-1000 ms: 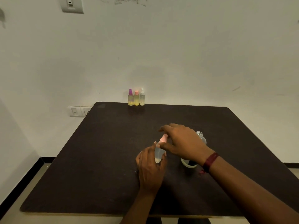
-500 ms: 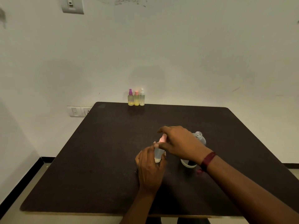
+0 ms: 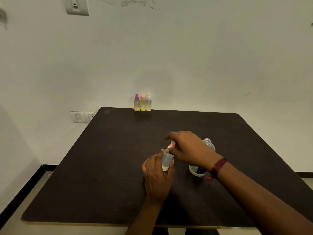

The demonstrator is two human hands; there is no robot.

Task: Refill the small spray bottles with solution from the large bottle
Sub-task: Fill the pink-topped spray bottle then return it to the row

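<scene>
View: head camera, the only view.
Table (image 3: 110,167): one, dark-topped, set against a pale wall.
Held spray bottle (image 3: 166,160): one, small and clear, at the middle of the table, upright with a slight tilt; only a pale trace of liquid showed at its bottom.
Left hand (image 3: 157,177): grip wrapped round the held spray bottle's body, fingers curled.
Right hand (image 3: 188,150): grip pinched on the pink spray top (image 3: 171,145), fingertips closed on it.
Change: over the last second the right wrist shifted slightly left while the fingers stayed on the top and the bottle kept its place. This was judged a twist of the top, probably unscrewing before a refill.
Large bottle (image 3: 209,144): one, clear, neck uncapped, just behind the right hand.
Spray bottles at the far edge: three, side by side, holding yellowish liquid: purple-topped bottle (image 3: 136,103), pink-topped bottle (image 3: 143,104), white-topped bottle (image 3: 148,103).
Count: four small spray bottles, one large bottle.
</scene>
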